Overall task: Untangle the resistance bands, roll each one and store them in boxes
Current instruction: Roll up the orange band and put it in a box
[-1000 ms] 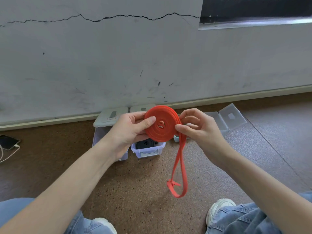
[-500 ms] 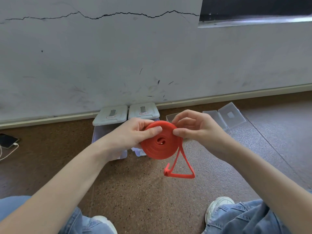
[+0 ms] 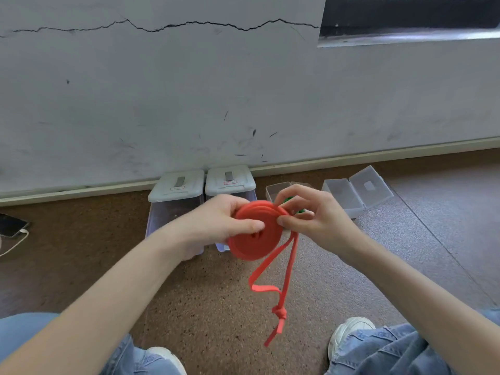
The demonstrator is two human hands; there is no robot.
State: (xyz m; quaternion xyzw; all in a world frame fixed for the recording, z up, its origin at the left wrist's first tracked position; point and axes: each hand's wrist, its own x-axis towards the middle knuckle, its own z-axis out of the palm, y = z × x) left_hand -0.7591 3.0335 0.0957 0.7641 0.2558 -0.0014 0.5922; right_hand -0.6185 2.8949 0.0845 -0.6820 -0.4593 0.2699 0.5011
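Observation:
A red resistance band (image 3: 254,236) is wound into a flat coil that I hold above the floor. My left hand (image 3: 219,223) grips the coil from the left, thumb pressed on its face. My right hand (image 3: 313,220) pinches the coil's right rim where the loose strands leave it. The free tail (image 3: 284,280) hangs down with a knot near its end. Behind my right hand a green band (image 3: 299,211) shows in a small clear box (image 3: 276,189), mostly hidden.
Two lidded clear bins (image 3: 178,201) (image 3: 230,182) stand against the wall. An open clear box (image 3: 354,192) with its lid flipped back lies to the right. A phone with a cable (image 3: 10,226) lies at the far left. My knees and shoes frame the bottom.
The coil has dropped slightly and tilted flatter. The hanging tail has unfolded from a short loop into a longer dangling length with the knot now showing.

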